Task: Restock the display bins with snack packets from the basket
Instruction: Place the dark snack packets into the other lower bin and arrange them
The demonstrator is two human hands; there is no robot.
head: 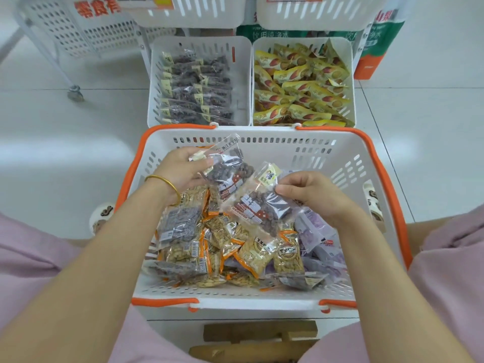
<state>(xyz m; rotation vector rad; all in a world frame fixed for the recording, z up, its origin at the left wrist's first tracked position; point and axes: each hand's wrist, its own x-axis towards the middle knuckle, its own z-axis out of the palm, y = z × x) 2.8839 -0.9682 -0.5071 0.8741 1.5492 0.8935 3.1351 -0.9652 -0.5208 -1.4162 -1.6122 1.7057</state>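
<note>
A white basket (262, 293) with orange handles sits between my knees, holding several snack packets: orange-edged peanut packs (255, 254), purple packs (318, 231) and clear packs of dark snacks. Over the basket, my left hand (180, 167) grips a clear packet of dark snacks (227, 166) by its top edge. Just to its right, my right hand (311, 193) pinches a second clear packet of dark snacks (258, 203). Beyond the basket stand two white display bins: the left bin (243, 82) holds the same dark packets, the right bin (352, 82) holds yellow packets.
More white bins (193, 17) hang above the two display bins. A white perforated cart on a wheel (74, 93) stands at the far left. A green and orange carton (377, 48) is at the far right. Wooden blocks (259, 334) lie under the basket's near edge. The floor is pale tile.
</note>
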